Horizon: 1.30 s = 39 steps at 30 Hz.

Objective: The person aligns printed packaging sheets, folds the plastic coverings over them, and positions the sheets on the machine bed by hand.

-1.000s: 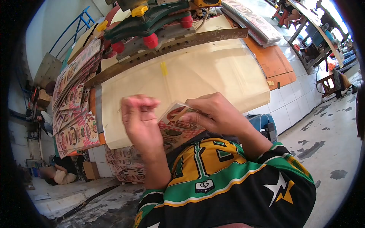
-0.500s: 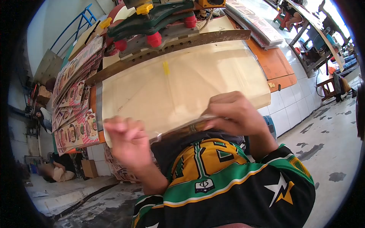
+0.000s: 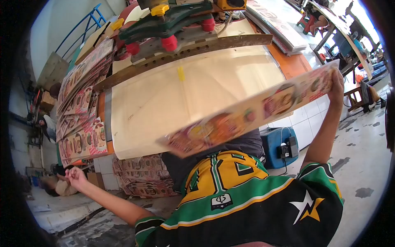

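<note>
A long printed sheet (image 3: 224, 128) with food pictures and a red check pattern slants across the front of the worktable. My right hand (image 3: 336, 85) grips its far right end, raised beyond the table's right edge. The sheet's lower left end hangs near my lap, somewhat blurred. Below it lies a cream board (image 3: 152, 109) with a strip of yellow tape. My left hand (image 3: 76, 178) is stretched out low to the left, beneath the stacked prints, with its fingers partly bent and apart and nothing visible in them.
Behind the board runs a long metal bar (image 3: 185, 54), under a green machine frame (image 3: 168, 25) with red feet. Piles of printed sheets (image 3: 82, 103) stand at the left, and a bundle (image 3: 142, 175) lies below the table. A blue box (image 3: 273, 144) with plugs sits at the right.
My right hand has swung up and right, and the printed sheet is now in it. My left hand has moved away from the board, down and to the left.
</note>
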### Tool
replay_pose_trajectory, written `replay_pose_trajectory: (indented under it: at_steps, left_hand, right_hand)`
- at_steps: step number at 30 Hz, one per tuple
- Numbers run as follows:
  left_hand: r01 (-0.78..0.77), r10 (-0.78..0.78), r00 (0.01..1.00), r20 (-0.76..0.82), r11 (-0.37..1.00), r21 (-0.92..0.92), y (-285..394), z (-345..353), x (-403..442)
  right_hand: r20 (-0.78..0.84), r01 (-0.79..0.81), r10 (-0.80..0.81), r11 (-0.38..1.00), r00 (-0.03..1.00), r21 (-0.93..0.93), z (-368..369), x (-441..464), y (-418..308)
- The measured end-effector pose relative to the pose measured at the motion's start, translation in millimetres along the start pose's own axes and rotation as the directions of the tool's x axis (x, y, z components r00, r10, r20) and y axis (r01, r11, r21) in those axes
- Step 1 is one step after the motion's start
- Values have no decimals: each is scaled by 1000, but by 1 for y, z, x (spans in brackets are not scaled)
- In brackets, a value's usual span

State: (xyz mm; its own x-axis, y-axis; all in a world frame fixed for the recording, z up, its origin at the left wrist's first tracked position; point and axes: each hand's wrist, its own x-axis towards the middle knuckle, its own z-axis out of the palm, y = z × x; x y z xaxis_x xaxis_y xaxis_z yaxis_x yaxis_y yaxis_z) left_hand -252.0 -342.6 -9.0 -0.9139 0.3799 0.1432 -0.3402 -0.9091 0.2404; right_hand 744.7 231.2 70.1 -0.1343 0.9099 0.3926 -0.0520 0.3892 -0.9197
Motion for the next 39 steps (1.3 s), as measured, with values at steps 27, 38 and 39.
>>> replay_pose_trajectory:
  at_steps: [27,38,39]
  left_hand:
    - [-396,-220,907,359,-157,905,-294,173,-117]
    - [-176,-571,784,242,170,970,-397,172,-133]
    - [-176,-580,776,247,176,968,-403,166,-130]
  right_hand:
    - [186,-125,86,971,979,205,44,24,101]
    - [210,-255,224,957,952,136,101,6,81]
    - [197,-252,224,959,955,133,102,5,80]
